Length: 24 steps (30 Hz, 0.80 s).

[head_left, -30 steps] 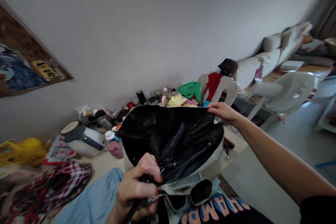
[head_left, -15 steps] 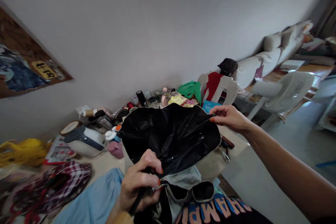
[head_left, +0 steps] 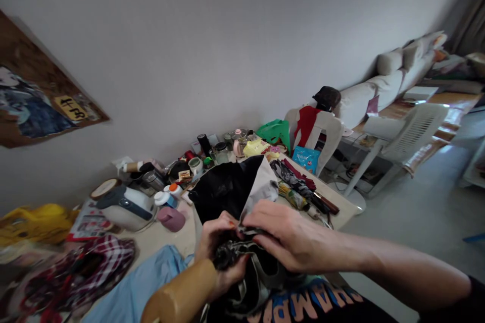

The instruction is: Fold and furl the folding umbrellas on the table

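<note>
While the black-lined umbrella rises just beyond them, both hands close on its gathered fabric: left hand gripping beneath, right hand pinching on top. Past them lies the cluttered counter.

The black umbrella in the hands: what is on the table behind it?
Behind the black umbrella stand a mug, a dark bottle, jars and a green bag. What lies directly under its canopy is covered.
</note>
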Each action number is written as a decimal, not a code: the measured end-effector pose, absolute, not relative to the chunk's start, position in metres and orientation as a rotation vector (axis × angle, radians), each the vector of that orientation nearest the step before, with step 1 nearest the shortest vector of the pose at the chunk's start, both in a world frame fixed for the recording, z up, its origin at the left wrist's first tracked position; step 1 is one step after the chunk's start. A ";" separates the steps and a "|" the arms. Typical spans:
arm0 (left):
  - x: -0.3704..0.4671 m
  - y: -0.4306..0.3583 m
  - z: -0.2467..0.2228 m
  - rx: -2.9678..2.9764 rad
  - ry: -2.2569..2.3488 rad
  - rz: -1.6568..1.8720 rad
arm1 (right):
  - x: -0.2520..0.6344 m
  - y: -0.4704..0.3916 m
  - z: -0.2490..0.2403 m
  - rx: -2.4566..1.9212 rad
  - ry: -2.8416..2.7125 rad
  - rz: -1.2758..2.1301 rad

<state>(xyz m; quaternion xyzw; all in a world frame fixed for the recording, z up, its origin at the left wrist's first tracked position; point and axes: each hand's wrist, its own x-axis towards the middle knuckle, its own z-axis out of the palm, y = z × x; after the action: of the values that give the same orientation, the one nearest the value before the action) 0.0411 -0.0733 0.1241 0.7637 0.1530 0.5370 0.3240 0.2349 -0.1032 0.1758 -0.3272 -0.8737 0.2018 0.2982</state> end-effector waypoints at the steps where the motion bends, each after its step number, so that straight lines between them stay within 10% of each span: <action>1: 0.040 -0.074 0.123 2.021 0.433 1.406 | 0.233 -0.104 0.175 -0.861 -2.303 0.545; 18: 0.007 -0.064 0.115 2.197 0.518 1.352 | 0.299 -0.087 0.163 -1.087 -1.929 0.710; 24: 0.008 -0.051 0.116 2.174 0.778 1.367 | 0.279 -0.102 0.158 -0.786 -2.389 0.285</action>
<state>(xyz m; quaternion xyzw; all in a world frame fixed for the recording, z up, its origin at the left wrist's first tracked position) 0.0080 -0.0508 0.1161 0.7891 0.2823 0.4961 0.2270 0.2795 -0.1023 0.1578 -0.2963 -0.9002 0.1074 0.3004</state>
